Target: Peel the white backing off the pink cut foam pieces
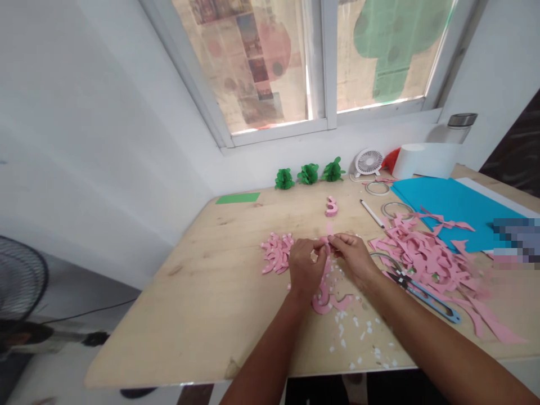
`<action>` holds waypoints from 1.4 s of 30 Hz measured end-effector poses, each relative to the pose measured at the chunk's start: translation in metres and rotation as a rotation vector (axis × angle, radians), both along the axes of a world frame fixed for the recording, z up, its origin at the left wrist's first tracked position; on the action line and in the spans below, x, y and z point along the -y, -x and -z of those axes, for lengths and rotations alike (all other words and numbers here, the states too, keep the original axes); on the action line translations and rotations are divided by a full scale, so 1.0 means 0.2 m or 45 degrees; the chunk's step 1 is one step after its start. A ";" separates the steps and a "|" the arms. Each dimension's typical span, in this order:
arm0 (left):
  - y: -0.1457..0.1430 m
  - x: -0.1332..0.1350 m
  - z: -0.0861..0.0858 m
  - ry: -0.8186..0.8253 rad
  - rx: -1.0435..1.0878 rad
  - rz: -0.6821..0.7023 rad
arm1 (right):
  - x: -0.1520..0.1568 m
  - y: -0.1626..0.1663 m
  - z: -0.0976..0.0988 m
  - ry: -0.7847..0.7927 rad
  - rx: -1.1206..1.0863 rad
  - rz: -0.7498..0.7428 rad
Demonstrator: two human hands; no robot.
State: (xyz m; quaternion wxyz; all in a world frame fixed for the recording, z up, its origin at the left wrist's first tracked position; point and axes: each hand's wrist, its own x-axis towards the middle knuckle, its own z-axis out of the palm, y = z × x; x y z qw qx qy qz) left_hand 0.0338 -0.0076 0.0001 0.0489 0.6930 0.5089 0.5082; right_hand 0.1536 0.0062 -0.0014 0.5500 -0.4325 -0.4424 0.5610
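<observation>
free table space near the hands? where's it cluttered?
Bare wood left of the left hand and the small pile of pink foam cut-outs, out to the green paper sheet. Crowded right of the right hand: pink foam scraps, blue-handled scissors, blue paper sheet.

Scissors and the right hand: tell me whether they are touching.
Apart. The head view shows the scissors lying flat on the table, bare wood separating them from the right hand, which pinches a pink foam piece.

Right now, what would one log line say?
left hand: pinching pink piece | right hand: pinching same piece | scissors: lying right
</observation>
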 end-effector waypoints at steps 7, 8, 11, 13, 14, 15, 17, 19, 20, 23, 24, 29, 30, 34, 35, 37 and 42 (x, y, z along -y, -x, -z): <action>0.00 0.01 0.00 -0.079 -0.106 0.038 | 0.00 0.00 0.00 0.045 -0.130 -0.016; 0.00 0.01 0.00 -0.085 -0.139 0.041 | 0.00 0.00 0.00 0.050 -0.146 -0.020; 0.00 0.01 0.00 -0.089 -0.237 0.050 | -0.01 0.00 0.00 0.046 -0.158 -0.012; 0.01 0.01 -0.01 -0.100 -0.279 0.050 | -0.01 0.00 0.00 0.036 -0.144 -0.006; 0.01 0.01 -0.01 -0.109 -0.291 0.047 | -0.01 0.00 0.00 0.031 -0.135 -0.001; 0.01 0.01 -0.01 -0.116 -0.299 0.044 | -0.01 0.00 0.00 0.027 -0.127 0.005; 0.00 0.01 -0.01 -0.121 -0.309 0.040 | 0.00 0.00 0.00 0.025 -0.113 0.012; 0.00 0.01 0.00 -0.110 -0.315 0.044 | 0.00 0.00 -0.01 0.025 -0.103 0.016; 0.00 0.01 0.00 -0.102 -0.314 0.048 | 0.00 0.00 -0.01 0.024 -0.098 0.016; 0.00 0.01 0.00 -0.094 -0.280 0.048 | 0.00 -0.01 -0.01 0.026 -0.087 0.020; 0.00 0.01 0.00 -0.096 -0.266 0.046 | 0.00 -0.01 -0.02 0.030 -0.084 0.024; 0.00 0.01 -0.01 -0.109 -0.254 0.066 | 0.00 0.00 -0.03 0.044 -0.059 0.050; 0.00 0.01 -0.01 -0.109 -0.243 0.068 | 0.00 0.00 -0.03 0.041 -0.058 0.057; -0.01 0.01 -0.01 -0.083 -0.155 0.079 | 0.01 0.00 -0.03 0.022 -0.046 0.057; -0.01 0.01 -0.01 -0.074 -0.129 0.078 | 0.01 0.00 -0.03 0.018 -0.038 0.051; 0.00 0.01 -0.01 -0.050 -0.089 0.072 | 0.01 -0.01 -0.03 0.016 -0.023 0.033; 0.00 0.01 0.00 0.073 -0.033 0.064 | 0.00 -0.01 -0.02 0.041 0.000 0.020</action>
